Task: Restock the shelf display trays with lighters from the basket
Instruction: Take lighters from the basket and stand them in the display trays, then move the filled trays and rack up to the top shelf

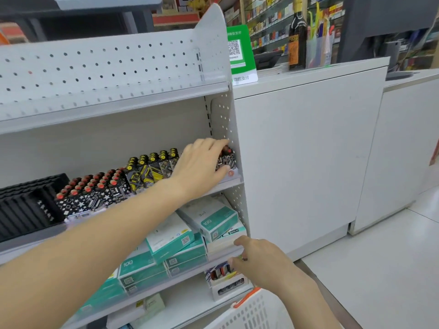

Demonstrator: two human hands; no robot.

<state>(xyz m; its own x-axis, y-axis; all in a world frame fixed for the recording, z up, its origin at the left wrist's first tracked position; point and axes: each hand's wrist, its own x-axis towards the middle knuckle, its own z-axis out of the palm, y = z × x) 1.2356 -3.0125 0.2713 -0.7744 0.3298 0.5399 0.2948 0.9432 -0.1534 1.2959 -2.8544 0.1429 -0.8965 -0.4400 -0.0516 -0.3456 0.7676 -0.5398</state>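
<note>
A grey perforated metal shelf unit (114,67) shows three stocked levels. On the middle shelf stand three display trays: an empty black ribbed plastic tray (26,205) at the left, a tray of black-and-white patterned lighters with red caps (95,191), and a tray of black-and-yellow patterned lighters with yellow caps (152,167). The exact count of lighters is too dense to tell. At the far right end of that shelf, the left hand (202,167) reaches in with its fingers curled over and its thumb under a small cluster of red-capped patterned lighters (226,159), gripping them against the shelf's side panel. Below lie stacked teal-and-white cardboard boxes (180,245), at least six. The right hand (259,260) hovers lower, pinching a small dark-tipped object (243,258) that is too small to identify. Under it sits a white plastic lattice basket with an orange handle (249,309), at the frame's bottom edge.
</note>
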